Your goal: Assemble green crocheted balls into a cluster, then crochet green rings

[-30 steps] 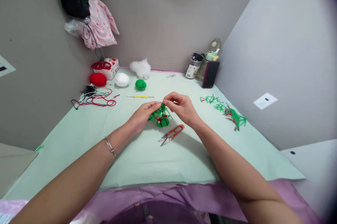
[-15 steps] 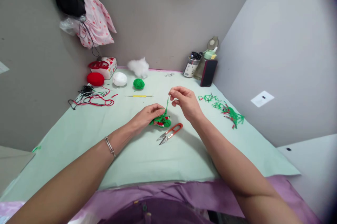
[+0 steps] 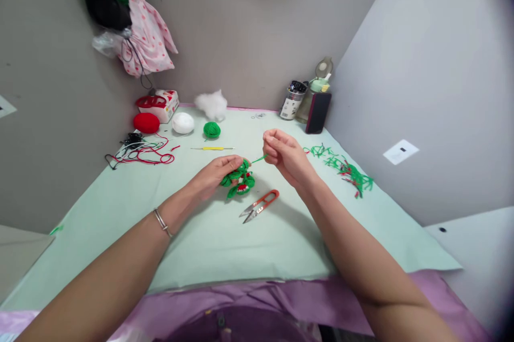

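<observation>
At mid-table, the left hand (image 3: 214, 173) closes its fingers on a green crochet piece (image 3: 239, 182); the right hand (image 3: 286, 159), at its 2 o'clock, pinches the yarn tail (image 3: 259, 159). Scissors (image 3: 260, 205) lie at 5 o'clock. Far toward 1 o'clock, a cup (image 3: 290, 107) holds pens (image 3: 300, 86).

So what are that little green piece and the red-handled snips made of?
The green piece looks like crocheted yarn: matte, fuzzy, with a loose strand trailing to the right hand. The snips show shiny bare-metal blades and smooth red handles, probably plastic or paint.
</observation>
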Tool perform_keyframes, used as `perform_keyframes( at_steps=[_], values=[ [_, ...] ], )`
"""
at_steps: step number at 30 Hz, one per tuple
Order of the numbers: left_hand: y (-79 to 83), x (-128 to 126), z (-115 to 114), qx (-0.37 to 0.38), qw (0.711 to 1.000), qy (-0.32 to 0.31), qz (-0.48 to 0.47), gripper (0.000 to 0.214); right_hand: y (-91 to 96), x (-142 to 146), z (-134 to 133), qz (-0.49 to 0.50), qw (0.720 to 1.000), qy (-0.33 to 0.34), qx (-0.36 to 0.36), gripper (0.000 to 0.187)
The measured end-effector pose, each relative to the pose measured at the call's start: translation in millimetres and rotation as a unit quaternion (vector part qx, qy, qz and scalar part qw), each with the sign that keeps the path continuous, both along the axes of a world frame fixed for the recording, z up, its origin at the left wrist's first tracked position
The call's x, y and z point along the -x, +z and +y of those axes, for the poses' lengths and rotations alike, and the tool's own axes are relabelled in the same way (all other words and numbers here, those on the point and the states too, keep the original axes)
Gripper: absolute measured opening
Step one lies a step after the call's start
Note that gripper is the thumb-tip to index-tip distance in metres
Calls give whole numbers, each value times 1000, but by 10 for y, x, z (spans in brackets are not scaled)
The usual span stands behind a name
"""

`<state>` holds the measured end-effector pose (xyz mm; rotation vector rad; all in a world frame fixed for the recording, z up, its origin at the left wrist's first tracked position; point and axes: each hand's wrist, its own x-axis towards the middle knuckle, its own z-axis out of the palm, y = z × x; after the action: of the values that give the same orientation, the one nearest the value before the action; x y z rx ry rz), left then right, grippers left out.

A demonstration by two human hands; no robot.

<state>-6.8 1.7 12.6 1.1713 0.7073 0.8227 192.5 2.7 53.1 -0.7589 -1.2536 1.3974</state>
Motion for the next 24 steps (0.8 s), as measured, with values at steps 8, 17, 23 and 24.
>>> perform_keyframes(
  at_steps=[8,17,23,24],
  values=[
    [88,104,45,25,996,52,-64,42,-24,75,-71,-214,955,-116,-167,14],
    [81,133,63,16,996,68,-57,43,-48,124,-182,-379,869,-143,-283,11],
    [74,138,67,5,996,63,-59,45,-50,119,-179,-399,859,-137,-291,13],
    [75,140,67,4,996,64,-59,45,-48,119,-179,-398,860,-136,-290,13]
  ],
)
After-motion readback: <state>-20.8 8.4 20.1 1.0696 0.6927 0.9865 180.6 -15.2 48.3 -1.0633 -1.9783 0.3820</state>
